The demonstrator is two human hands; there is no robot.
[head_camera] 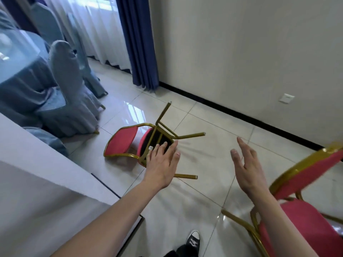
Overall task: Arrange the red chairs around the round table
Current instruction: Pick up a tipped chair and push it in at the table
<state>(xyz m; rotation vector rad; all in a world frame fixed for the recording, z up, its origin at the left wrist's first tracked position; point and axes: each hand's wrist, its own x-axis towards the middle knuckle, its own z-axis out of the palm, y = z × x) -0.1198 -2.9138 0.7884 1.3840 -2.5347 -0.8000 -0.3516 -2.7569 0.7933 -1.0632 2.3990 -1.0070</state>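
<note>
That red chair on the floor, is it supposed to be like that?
No. The red chair has tipped onto its back on the tiled floor, gold legs in the air, instead of standing.

You're in a banquet room: clothed round desk [16, 58], covered chairs [65, 86], red chairs [122, 141], tiled floor [213, 127].

Red chairs: two, one tipped chair [130, 141] on floor, one second chair [304, 216] at right edge
Covered chairs, blue-grey: three clearly seen, near one [66, 93], one behind [87, 71], one far [44, 21] by curtain; maybe one more at lower left, cannot tell
Round table [20, 67]: one
Hands: two, left hand [163, 164], right hand [248, 169]
Shoe [193, 242]: one
Blue curtain [137, 41]: one panel fully in view
Wall socket [286, 98]: one
</note>
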